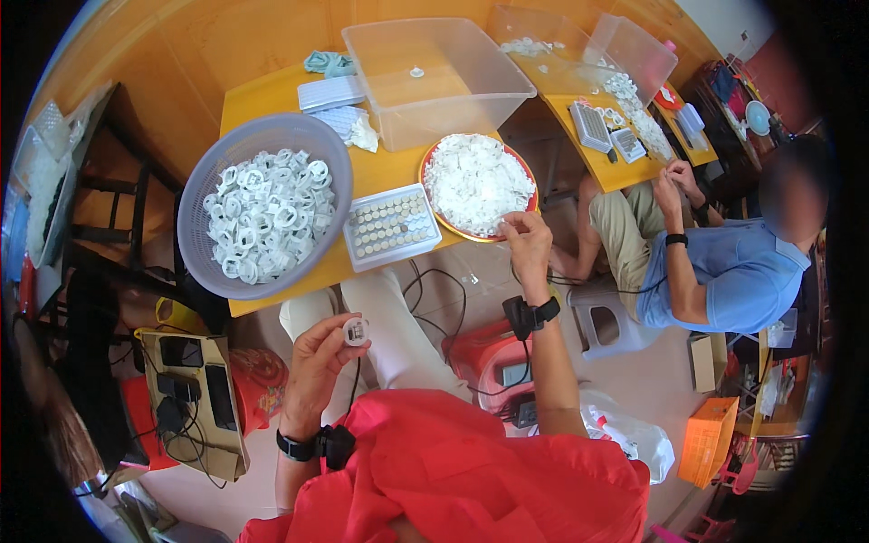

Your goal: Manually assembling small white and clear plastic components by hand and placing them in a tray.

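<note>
My left hand [317,362] is raised over my lap and pinches a small round white plastic part [356,331] between thumb and fingers. My right hand [527,242] reaches forward to the near edge of a red plate [429,186] heaped with small white pieces [475,181], its fingertips touching the pile. Between the two hands a white tray [391,226] with rows of small round pieces lies on the yellow table [272,95]. A grey basket [195,213] full of white ring-shaped parts [267,217] sits at the table's left.
A clear plastic bin [434,77] stands behind the plate, with stacked white trays [331,92] beside it. Another person in a blue shirt [733,271] sits at the right, working at a second yellow table [615,167]. Stools, cables and an orange crate [706,439] crowd the floor.
</note>
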`<state>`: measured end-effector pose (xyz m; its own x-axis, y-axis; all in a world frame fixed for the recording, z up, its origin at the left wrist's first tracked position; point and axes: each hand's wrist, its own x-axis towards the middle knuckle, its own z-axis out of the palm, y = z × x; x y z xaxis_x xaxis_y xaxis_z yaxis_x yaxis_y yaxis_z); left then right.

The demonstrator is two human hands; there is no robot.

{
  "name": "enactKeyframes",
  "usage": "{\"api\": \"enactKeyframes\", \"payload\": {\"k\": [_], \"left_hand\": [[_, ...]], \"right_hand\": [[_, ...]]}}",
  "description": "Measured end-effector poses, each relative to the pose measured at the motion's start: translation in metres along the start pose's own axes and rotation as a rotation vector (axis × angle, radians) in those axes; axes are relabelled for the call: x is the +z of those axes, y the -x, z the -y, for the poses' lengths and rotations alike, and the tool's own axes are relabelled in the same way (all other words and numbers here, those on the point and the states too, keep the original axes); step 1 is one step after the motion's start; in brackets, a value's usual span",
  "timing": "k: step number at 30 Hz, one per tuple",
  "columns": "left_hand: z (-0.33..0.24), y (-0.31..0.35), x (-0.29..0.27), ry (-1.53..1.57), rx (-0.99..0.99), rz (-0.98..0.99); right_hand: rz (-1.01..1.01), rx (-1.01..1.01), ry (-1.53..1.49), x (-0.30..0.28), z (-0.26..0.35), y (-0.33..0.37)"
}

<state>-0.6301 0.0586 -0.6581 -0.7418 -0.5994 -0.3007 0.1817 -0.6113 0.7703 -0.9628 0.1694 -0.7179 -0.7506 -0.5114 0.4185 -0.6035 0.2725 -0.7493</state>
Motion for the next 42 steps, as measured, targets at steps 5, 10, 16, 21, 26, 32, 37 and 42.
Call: {"api": "enactKeyframes", "payload": {"k": [5, 10, 16, 21, 26, 32, 37, 42], "left_hand": [[0.001, 0.001, -0.002, 0.017, 0.004, 0.012], [-0.003, 0.004, 0.001, 0.004, -0.010, 0.009], [-0.003, 0.004, 0.001, 0.014, -0.017, 0.030], [-0.003, 0.008, 0.000, 0.048, 0.012, 0.051], [-0.004, 0.011, -0.005, 0.054, 0.015, 0.046], [-0.011, 0.015, -0.008, 0.060, 0.015, 0.033], [-0.017, 0.015, -0.005, 0.099, 0.006, 0.029], [-0.024, 0.013, 0.002, 0.117, 0.033, 0.060]], "right_hand": [[0.117, 0.432, -0.461, -0.010, 0.013, -0.008], [0.173, 0.464, -0.586, -0.016, 0.037, -0.005], [0.409, 0.499, -0.836, -0.007, 0.087, 0.011], [0.609, 0.526, -1.081, 0.010, 0.125, 0.031], [0.763, 0.581, -1.152, 0.021, 0.141, 0.044], [0.806, 0.661, -1.182, 0.025, 0.159, 0.054], [0.835, 0.540, -1.068, 0.019, 0.181, 0.057], [0.873, 0.399, -0.897, 0.017, 0.199, 0.060]]}}
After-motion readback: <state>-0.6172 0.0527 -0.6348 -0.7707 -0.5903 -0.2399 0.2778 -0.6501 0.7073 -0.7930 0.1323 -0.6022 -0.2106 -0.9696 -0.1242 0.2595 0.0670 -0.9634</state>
